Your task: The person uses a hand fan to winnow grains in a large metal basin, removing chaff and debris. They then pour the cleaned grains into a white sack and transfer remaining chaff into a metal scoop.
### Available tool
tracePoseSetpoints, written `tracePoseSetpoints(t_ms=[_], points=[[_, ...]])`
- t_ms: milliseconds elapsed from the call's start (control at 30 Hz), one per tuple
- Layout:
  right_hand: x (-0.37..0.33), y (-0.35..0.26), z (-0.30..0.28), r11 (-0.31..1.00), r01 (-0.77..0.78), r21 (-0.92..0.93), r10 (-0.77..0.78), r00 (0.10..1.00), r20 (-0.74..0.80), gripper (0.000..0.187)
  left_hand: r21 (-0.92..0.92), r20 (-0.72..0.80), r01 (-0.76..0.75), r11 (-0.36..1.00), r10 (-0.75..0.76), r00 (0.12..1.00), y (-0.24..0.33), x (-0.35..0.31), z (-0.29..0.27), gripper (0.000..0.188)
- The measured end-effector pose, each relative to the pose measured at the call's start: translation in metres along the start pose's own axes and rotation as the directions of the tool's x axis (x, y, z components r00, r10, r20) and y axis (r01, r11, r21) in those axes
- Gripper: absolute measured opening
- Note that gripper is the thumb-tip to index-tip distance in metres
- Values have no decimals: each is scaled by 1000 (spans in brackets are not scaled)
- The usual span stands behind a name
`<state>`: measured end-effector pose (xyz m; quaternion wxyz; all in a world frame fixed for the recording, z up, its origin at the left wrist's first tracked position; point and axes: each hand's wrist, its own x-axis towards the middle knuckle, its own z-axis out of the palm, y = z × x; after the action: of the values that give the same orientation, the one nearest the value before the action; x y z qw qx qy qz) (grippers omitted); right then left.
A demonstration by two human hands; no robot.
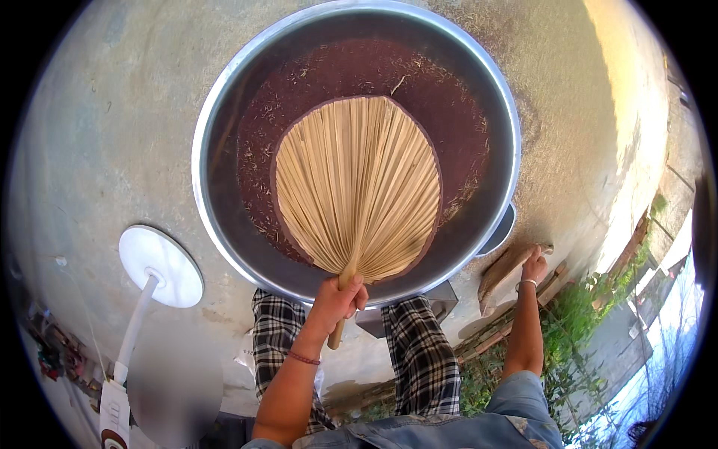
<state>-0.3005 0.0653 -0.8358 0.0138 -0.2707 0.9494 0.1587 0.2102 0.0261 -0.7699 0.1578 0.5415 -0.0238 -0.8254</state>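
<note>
My left hand is closed around the handle of a palm-leaf fan, a broad pleated straw-coloured leaf with a dark bound edge. The fan is over a large metal pot, hiding the middle of what is inside. Small dark reddish-brown grains lie in the pot, with pale bits of chaff scattered on top, mostly near the wall. Off to the right, my right hand is held low with its fingers closed, beside a rough piece of wood. What it grips is too small to make out.
A white pedestal fan stands at the left, a blurred patch beside it. One pot handle sticks out at the right. Green plants grow along the lower right edge. Concrete floor surrounds the pot; my checked trouser legs are close against it.
</note>
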Motion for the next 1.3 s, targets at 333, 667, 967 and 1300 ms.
tracePoseSetpoints(t_ms=[333,667,967,1300], points=[[-54,-407,4,80,966,245,-945,151,-289,16,83,-141,55,995,-43,989,-8,2,-20,47],[-67,-454,60,158,983,92,-985,163,-57,19,126,-176,69,990,-46,983,-18,1,-24,45],[-44,-437,56,78,874,480,-933,234,-274,20,182,-154,80,980,-52,987,-8,2,-18,45],[-36,-333,-38,441,280,852,-781,588,211,12,116,-178,87,989,-66,982,-10,5,-14,45]])
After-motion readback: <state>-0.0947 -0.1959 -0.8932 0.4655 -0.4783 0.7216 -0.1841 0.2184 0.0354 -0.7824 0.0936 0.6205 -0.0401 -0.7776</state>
